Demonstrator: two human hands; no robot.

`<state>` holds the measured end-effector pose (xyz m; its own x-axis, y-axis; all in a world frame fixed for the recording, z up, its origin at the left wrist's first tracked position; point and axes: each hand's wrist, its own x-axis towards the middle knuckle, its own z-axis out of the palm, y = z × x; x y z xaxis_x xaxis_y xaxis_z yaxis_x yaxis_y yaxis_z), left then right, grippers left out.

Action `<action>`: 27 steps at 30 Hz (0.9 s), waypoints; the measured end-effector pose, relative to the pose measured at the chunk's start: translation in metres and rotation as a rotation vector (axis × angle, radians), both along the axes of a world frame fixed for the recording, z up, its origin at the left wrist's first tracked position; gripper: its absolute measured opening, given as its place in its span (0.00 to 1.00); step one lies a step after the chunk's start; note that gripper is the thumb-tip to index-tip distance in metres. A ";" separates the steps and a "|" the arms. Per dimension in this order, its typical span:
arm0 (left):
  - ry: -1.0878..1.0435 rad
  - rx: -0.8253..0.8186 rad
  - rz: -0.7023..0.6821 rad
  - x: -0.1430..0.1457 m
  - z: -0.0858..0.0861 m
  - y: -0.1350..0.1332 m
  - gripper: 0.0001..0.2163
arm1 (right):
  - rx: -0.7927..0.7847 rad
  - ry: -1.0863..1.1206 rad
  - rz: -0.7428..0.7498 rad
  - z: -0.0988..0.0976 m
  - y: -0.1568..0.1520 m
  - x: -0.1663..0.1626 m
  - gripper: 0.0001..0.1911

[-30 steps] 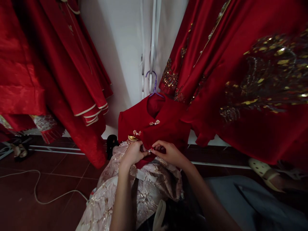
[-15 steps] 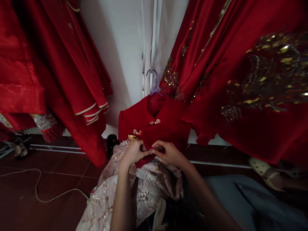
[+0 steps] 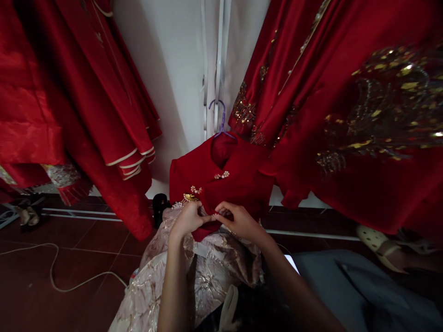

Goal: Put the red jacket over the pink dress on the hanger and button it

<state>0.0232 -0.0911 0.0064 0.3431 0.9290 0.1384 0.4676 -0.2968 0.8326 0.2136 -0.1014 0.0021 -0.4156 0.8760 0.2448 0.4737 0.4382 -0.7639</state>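
A red V-necked top (image 3: 238, 184) hangs from a purple hanger (image 3: 223, 121), its lower part spread over pale brocade cloth. My left hand (image 3: 188, 219) and my right hand (image 3: 241, 222) meet at the lower front of the top, thumbs and fingers pinched tip to tip. A small pearly ornament (image 3: 215, 215) shows between the fingertips; the rest of it is hidden. Higher on the front sit two beaded flower clasps, one of them a clasp (image 3: 221, 175) below the neckline. A gold fan-shaped pendant (image 3: 190, 197) with pearls lies just above my left hand.
Pale brocade fabric (image 3: 148, 281) with gold thread covers the lap area. Red garments (image 3: 104, 101) hang at left, and sequinned red ones (image 3: 380, 106) at right. A white cable (image 3: 53, 263) crosses the tiled floor. Someone's foot in a cream clog (image 3: 377, 244) is at right.
My hands stay pinched at the same spot on the top, with only slight finger movement. A bright screen-like edge now shows beside my right forearm.
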 end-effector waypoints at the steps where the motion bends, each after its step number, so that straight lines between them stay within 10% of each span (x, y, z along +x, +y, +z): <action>1: -0.041 -0.029 0.003 0.000 -0.002 0.001 0.16 | 0.009 -0.002 -0.002 0.001 0.000 -0.001 0.05; 13: -0.456 -0.293 -0.035 0.000 -0.003 0.001 0.17 | -0.040 0.071 0.010 0.007 0.001 0.004 0.07; 20: -1.014 -0.464 0.240 0.003 -0.011 0.021 0.14 | -0.122 0.073 0.168 0.031 -0.007 0.016 0.09; 27: -1.013 -0.414 0.253 0.001 -0.022 0.028 0.12 | -0.152 0.042 0.169 0.027 -0.008 0.008 0.08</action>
